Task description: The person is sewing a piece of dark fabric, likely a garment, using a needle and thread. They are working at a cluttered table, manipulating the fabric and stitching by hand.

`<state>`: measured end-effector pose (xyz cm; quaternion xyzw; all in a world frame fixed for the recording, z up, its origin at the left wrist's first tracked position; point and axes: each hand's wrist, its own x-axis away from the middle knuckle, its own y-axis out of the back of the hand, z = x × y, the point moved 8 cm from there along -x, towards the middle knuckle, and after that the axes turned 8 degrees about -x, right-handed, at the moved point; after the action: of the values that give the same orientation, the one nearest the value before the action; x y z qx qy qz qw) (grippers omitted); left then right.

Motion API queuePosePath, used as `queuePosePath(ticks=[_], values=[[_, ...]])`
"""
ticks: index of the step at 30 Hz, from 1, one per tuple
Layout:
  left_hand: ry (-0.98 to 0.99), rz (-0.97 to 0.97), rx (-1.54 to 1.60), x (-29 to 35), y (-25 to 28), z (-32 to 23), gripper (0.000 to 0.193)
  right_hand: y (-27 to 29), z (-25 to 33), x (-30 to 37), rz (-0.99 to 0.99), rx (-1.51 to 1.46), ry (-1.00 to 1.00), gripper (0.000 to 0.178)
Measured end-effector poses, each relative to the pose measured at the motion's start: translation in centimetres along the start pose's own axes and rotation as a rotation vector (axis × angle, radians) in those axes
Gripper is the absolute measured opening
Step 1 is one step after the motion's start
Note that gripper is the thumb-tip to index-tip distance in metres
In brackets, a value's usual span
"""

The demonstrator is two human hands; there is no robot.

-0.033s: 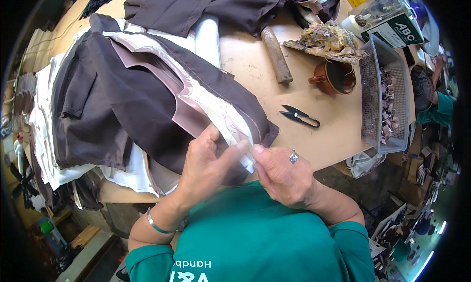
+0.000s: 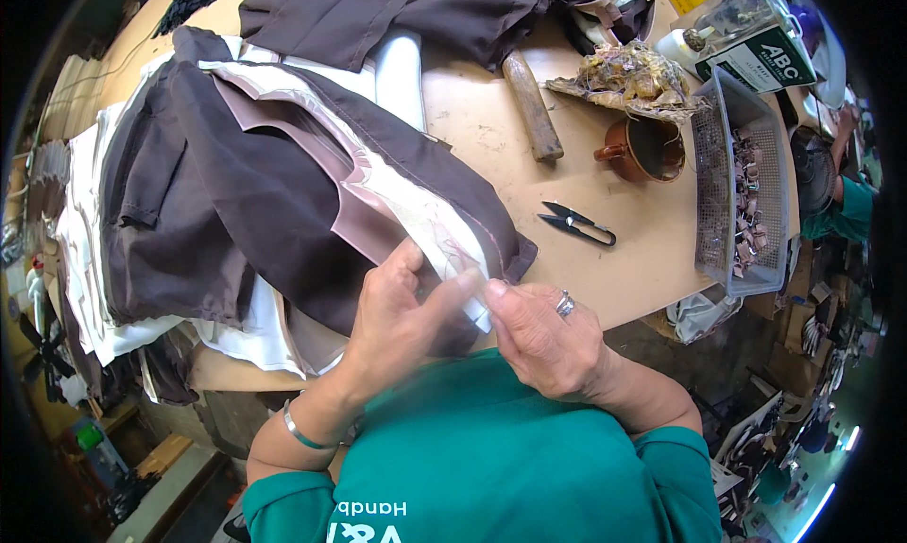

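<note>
Brown fabric panel (image 2: 283, 193): dark brown cloth with a paler pinkish facing and a white lining strip (image 2: 444, 231) along its near edge. It lies on top of a stack of white and brown cut pieces at the left half of your wooden worktable (image 2: 491, 137), and its right corner hangs over the front edge toward your chest.

Second dark brown piece (image 2: 378, 14): spread at the far side of the table, apart from the stack.

Wire mesh basket (image 2: 718, 165): grey, at the right edge of the table, holding small pinkish-brown pieces (too small to tell what they are).

Left hand (image 2: 402, 316): raised over the near corner of the panel, thumb and forefinger closed on the white strip, remaining fingers loosely curled. A thin bangle (image 2: 302, 434) sits on the wrist.

Right hand (image 2: 543, 340): just beside your left, fingertips pressed together on the same strip at its end, so both hands pinch it nearly touching each other. A ring (image 2: 565, 306) shows on one finger.

Wooden mallet handle (image 2: 531, 108): lies on bare tabletop, beyond the hands.

Brown mug (image 2: 647, 151): stands between the mallet handle and the basket.

Black thread snips (image 2: 576, 224): lie on the table, near your right hand but not touching it.
</note>
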<state>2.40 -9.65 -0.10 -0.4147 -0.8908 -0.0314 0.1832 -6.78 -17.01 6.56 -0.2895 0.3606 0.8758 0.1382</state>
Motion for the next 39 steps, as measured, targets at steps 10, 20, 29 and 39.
queuePosePath(ticks=[10,20,29,39], values=[[-0.075,-0.074,-0.096,0.2,-0.1,0.8,0.019,-0.4,-3.6,1.2,-0.039,-0.259,-0.375,0.047],[-0.085,-0.076,0.01,0.1,0.0,1.1,0.021,-0.1,-2.8,1.0,-0.051,-0.179,-0.254,0.054],[-0.124,-0.135,-0.092,0.1,0.7,1.5,0.022,-1.0,-4.6,1.3,-0.057,-0.313,-0.441,0.043],[-0.282,-0.131,0.062,0.6,1.0,0.5,0.024,1.5,-8.8,4.1,-0.38,-0.583,-0.748,0.041]])
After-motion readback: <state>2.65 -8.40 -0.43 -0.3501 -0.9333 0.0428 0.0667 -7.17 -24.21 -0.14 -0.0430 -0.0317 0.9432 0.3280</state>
